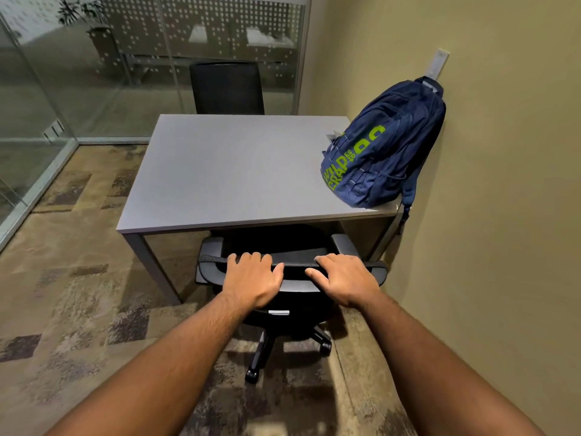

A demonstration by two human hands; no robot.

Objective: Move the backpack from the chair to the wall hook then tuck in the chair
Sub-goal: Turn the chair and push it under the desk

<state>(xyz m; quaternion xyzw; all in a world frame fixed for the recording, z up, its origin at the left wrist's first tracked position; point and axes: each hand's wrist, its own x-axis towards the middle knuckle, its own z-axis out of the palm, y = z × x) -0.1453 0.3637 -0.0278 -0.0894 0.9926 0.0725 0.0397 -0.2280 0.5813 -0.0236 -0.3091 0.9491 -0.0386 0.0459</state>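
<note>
A navy backpack (382,149) with green lettering hangs by its top loop from the white wall hook (439,65) on the right wall, its lower part resting on the grey table's (226,171) right corner. A black office chair (295,272) stands at the table's near edge, its seat under the tabletop. My left hand (253,276) and my right hand (344,276) both lie over the top edge of the chair's backrest, fingers curled on it.
A second black chair (227,88) stands at the table's far side against a frosted glass partition (94,73). The beige wall (503,215) runs close along the right of the table. Patterned carpet (78,294) covers the floor to the left.
</note>
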